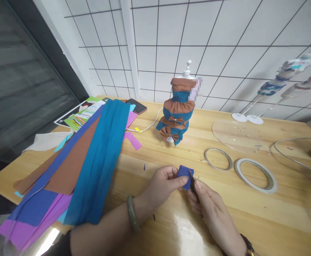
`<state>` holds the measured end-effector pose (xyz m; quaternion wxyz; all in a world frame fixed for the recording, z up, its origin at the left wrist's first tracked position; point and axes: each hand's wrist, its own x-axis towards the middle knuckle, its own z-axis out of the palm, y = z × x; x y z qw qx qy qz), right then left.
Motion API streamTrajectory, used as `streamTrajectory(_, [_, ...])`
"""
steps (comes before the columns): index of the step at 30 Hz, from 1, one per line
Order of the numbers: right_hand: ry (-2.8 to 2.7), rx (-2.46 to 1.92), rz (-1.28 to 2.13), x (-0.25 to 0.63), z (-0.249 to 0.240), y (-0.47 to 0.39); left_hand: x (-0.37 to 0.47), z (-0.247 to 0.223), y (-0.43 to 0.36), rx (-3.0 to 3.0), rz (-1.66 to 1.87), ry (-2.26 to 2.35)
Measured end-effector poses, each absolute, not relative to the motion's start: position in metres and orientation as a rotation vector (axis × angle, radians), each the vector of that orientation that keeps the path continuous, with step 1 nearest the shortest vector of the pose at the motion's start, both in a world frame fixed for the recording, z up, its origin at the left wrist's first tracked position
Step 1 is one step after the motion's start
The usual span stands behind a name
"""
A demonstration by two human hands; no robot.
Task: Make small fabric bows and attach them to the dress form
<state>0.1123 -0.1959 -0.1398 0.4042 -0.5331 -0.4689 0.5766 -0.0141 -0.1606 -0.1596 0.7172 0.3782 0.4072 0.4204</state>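
Note:
A small dark blue piece of paper (183,172) is pinched between the thumb and fingers of my left hand (164,185). My right hand (209,202) is closed around dark scissors (193,183), whose blades meet the right edge of the blue piece. My fingers cover most of the scissors' handles. Beyond both hands, a miniature dress form (186,73) stands upright, wearing a layered brown and teal dress (179,106) with two brown bows at its front.
Long teal (98,160), brown, blue and purple sheets overlap at the left, near a dark phone (136,106). Two tape rolls, one thinner (206,156) and one wider (271,183), lie at right. Behind them are a clear disc (224,137) and two slim stands (239,117).

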Motion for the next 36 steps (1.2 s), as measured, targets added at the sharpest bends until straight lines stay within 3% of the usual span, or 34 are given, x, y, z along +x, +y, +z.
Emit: streamTrajectory(36, [-1.23,-1.333,1.445,0.1165,-0.1465,-0.196,-0.0169,-0.1601,-0.1598,0.86,0.914,0.821])
